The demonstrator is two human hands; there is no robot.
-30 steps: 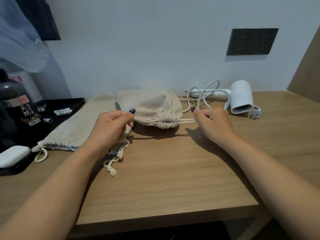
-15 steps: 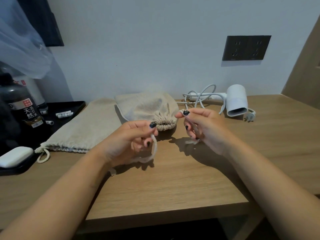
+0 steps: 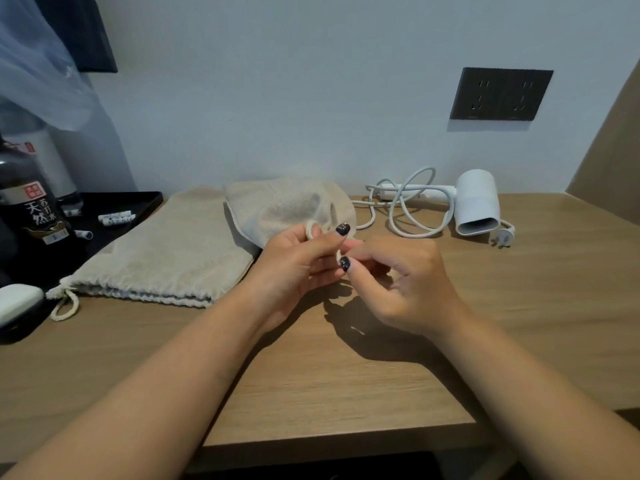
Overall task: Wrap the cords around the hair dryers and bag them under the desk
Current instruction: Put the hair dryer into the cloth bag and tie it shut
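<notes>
A bulging beige drawstring bag (image 3: 287, 209) lies at the back of the wooden desk (image 3: 346, 382), its mouth hidden behind my hands. My left hand (image 3: 298, 261) and my right hand (image 3: 401, 275) meet in front of it, both pinching its cream drawstring (image 3: 313, 228), which loops over my left fingers. A flat beige bag (image 3: 166, 254) lies to the left. A white hair dryer (image 3: 476, 202) rests at the back right, with its white cord (image 3: 398, 209) loose in loops and the plug (image 3: 504, 237) beside it.
A black tray (image 3: 138, 202) at the left holds a dark bottle (image 3: 29, 206) and small sachets. A white case (image 3: 15, 301) sits at the left edge. A dark socket panel (image 3: 500, 93) is on the wall. A wooden panel rises at the right.
My hands pulled the drawstring ends apart, then came together in front of the filled bag, where the string now loops over my left fingers. The view has shifted slightly.
</notes>
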